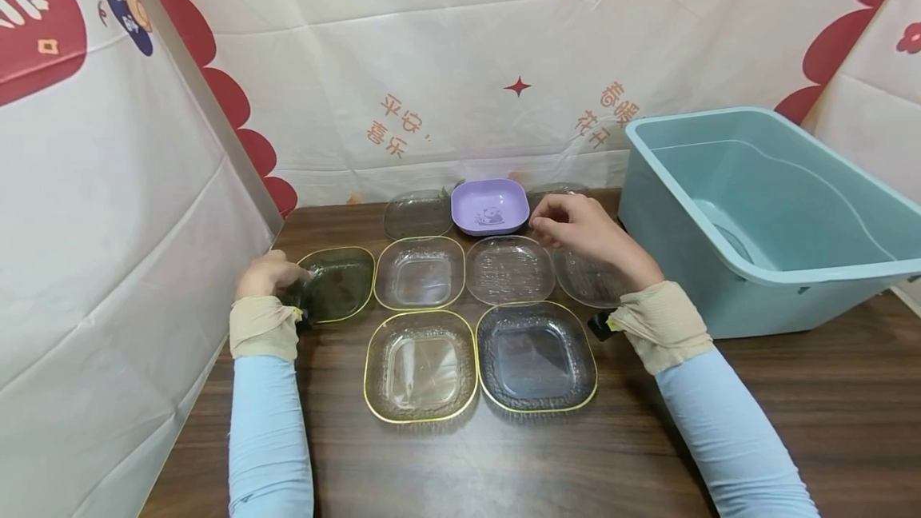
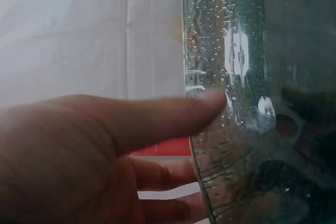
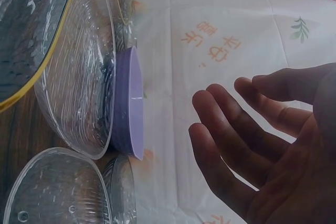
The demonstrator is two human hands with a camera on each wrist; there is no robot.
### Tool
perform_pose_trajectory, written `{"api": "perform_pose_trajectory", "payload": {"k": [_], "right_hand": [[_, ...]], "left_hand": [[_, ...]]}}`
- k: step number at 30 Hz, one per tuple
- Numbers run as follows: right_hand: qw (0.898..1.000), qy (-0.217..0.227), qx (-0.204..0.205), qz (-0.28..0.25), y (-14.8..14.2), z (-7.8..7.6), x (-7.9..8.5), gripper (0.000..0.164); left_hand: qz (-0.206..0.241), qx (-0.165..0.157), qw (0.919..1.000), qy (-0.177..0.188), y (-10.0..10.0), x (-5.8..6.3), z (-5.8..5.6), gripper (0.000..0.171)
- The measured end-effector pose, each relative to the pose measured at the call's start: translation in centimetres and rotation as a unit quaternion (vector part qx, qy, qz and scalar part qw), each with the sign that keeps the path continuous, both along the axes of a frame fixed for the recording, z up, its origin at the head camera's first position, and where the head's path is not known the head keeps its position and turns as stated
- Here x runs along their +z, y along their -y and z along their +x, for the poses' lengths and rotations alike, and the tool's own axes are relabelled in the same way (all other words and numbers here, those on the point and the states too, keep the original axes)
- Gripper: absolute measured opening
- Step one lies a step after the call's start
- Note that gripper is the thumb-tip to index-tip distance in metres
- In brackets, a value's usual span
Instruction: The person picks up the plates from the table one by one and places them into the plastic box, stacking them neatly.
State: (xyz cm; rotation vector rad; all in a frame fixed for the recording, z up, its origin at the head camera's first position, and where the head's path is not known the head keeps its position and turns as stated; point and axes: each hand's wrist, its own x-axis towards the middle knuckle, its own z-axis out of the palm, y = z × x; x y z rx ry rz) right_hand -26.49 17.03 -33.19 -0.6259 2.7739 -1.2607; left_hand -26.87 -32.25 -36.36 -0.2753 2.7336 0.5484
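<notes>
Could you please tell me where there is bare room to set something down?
The table is bare between the left sleeve and right sleeve, before the two front plates, and outside the right sleeve, before the tub. Behind, rear plates crowd beside and before the purple dish.

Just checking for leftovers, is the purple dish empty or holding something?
Empty: the head view looks into the purple dish, and only a panda picture shows on its bottom.

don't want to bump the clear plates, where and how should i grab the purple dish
Probably pinch the purple dish by its right rim, coming from above: its walls rise to an open edge, and the right hand is near that side.
</notes>
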Motion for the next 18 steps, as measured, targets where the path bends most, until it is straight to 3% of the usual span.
{"api": "perform_pose_trajectory", "payload": {"k": [3,7,11,18], "right_hand": [[1.000,0.004,0.006,-0.001,0.05,-0.03,-0.04,0.019],[1.000,0.003,0.010,0.003,0.13,-0.08,-0.02,0.018],[1.000,0.004,0.012,0.004,0.16,-0.13,-0.04,0.018],[1.000,0.009,0.015,0.010,0.20,0.02,-0.24,0.016]], "left_hand": [[-0.031,-0.014,0.9994,-0.002,-0.03,-0.25,-0.24,0.055],[-0.048,-0.022,0.9985,-0.012,0.06,-0.45,-0.43,0.041],[-0.053,-0.033,0.9979,-0.019,0.29,-0.42,-0.52,0.031],[-0.050,-0.051,0.9973,-0.016,0.59,0.06,-0.46,0.030]]}}
